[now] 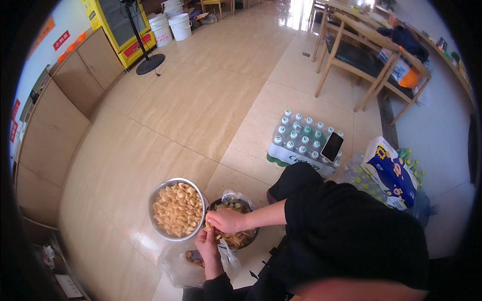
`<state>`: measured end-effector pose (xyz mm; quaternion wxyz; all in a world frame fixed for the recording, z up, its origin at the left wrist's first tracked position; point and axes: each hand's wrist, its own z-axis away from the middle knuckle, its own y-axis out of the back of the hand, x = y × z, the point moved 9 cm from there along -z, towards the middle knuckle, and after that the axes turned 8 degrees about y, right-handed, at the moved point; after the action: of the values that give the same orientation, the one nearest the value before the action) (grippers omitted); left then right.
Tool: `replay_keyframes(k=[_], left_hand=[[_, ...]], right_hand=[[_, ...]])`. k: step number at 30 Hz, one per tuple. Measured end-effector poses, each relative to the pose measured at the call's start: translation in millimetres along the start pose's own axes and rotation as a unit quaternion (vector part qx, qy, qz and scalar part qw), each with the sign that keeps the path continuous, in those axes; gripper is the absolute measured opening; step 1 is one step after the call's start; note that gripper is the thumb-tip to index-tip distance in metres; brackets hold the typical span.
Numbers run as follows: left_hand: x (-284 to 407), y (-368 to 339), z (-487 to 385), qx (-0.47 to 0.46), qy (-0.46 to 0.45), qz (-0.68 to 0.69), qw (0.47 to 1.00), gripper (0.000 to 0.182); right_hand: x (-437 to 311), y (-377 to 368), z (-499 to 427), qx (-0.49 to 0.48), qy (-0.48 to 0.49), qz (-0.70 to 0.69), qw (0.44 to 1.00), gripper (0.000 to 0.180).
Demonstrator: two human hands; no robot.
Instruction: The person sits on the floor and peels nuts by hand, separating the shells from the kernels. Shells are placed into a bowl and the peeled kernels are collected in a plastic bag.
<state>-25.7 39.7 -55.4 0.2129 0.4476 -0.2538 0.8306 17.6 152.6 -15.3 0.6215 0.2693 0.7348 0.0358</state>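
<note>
A steel bowl (203, 210) full of peeled, pale yellow pieces, maybe garlic cloves, stands on the floor. Beside it is a dark basin (253, 240) with a clear plastic bag at its rim and brown peelings inside. My right hand (227, 220) is over this basin, fingers bent around a small pale piece (208, 225). My left hand (207, 242) meets it from below, its fingertips pinching at the same piece. Whether either hand has a tool is hidden by the fingers. Under my left hand lies a translucent plastic bag (171, 265) with several brown, round unpeeled pieces (195, 259).
Shrink-wrapped bottles (301, 141) with a phone (332, 146) on top stand by my knee. Behind are a blue and white packet (391, 173) and more bottles. Wooden chairs (339, 56), cabinets (49, 139), a fan's base (150, 64) and white buckets (180, 27) stand around.
</note>
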Motion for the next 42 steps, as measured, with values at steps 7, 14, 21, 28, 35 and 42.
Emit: replay_keyframes(k=[7, 14, 21, 28, 35, 42], left_hand=[[6.2, 3.4, 2.0, 0.005, -0.006, -0.015, 1.0, 0.015], [21.4, 10.7, 4.4, 0.055, -0.036, 0.025, 0.998, 0.016], [2.0, 38.4, -9.1, 0.109, -0.018, 0.083, 0.99, 0.013], [2.9, 36.6, -1.6, 0.114, 0.009, 0.128, 0.985, 0.018], [2.4, 32.5, -0.4, 0.112, 0.032, 0.061, 0.991, 0.018], [9.9, 13.5, 1.1, 0.063, -0.002, 0.053, 0.997, 0.022]], right_hand=[[34.1, -33.6, 6.0, -0.12, -0.218, -0.292, 0.923, 0.022], [30.1, -24.7, 1.6, -0.16, -0.197, -0.281, 0.926, 0.022], [74.1, -10.0, -4.5, -0.254, -0.2, 0.14, 0.936, 0.01], [62.1, -22.7, -8.0, -0.137, -0.265, -0.267, 0.916, 0.02], [44.0, -30.2, -5.2, -0.137, -0.288, -0.422, 0.849, 0.024], [33.1, -38.0, -0.7, -0.156, -0.273, -0.401, 0.861, 0.028]])
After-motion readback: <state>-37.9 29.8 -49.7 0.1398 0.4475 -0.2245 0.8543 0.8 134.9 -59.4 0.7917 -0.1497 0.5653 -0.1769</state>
